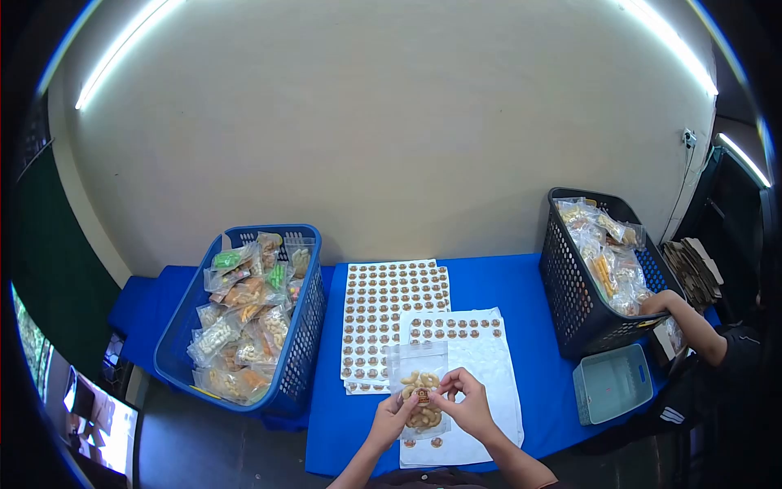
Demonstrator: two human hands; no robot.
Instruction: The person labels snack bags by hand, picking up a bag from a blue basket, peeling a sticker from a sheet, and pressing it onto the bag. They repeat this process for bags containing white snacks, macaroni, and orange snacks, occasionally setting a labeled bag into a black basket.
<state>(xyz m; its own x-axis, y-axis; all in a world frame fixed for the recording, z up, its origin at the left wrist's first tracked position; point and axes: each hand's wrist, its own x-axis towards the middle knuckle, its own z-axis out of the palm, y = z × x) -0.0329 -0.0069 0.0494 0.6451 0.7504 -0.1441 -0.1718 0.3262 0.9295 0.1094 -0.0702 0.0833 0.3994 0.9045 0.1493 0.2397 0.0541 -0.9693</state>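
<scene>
Over the sticker sheets I hold a clear plastic bag (419, 359) of pale, curved snack pieces. My left hand (393, 420) grips its left side, with the thumb on the front. A small round brown sticker (423, 397) sits against the front of the bag. On the other side, my right hand (468, 407) has its thumb and fingers closed together at the sticker's right edge. Beneath the bag lies a white sticker sheet (481, 383), mostly peeled, with a row of round stickers at the top and a couple near the bottom.
Fuller sticker sheets (383, 318) lie behind on the blue table (505, 281). A blue basket (305, 326) of snack bags stands left. At right are a black basket (562, 285) of bags, a teal tray (615, 383) and another person's arm (696, 326) reaching into the basket.
</scene>
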